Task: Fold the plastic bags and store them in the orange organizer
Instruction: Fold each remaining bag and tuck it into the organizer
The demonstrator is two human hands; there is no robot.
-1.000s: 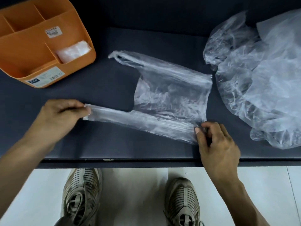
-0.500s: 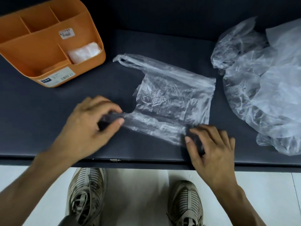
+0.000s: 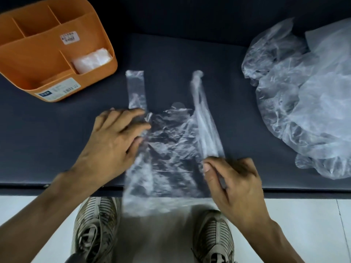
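1. Left hand (image 3: pixel 115 137): I see it palm-down on the desk (image 3: pixel 57 133), forearm entering from the lower left. Its grip is spread, with the fingers extended and pressing the left edge of the plastic bag (image 3: pixel 171 149) flat.
2. Right hand (image 3: pixel 233 179): it enters from the lower right at the desk's near edge. Its grip is pressed together on the bag's right side, thumb against curled fingers, pinching the film where the right handle meets the body.
3. Plastic bag: clear and wrinkled, it lies between both hands at the centre of the desk. Its two handles point away from me; the left one lies flat, the right one is bunched. Its bottom edge hangs over the near desk edge and is blurred.
4. Orange organizer (image 3: pixel 57 54): it stands at the far left of the desk, well apart from the bag. One folded bag (image 3: pixel 91 59) sits in its right front compartment.
5. Pile of loose bags (image 3: pixel 303 95): it lies at the far right of the desk.
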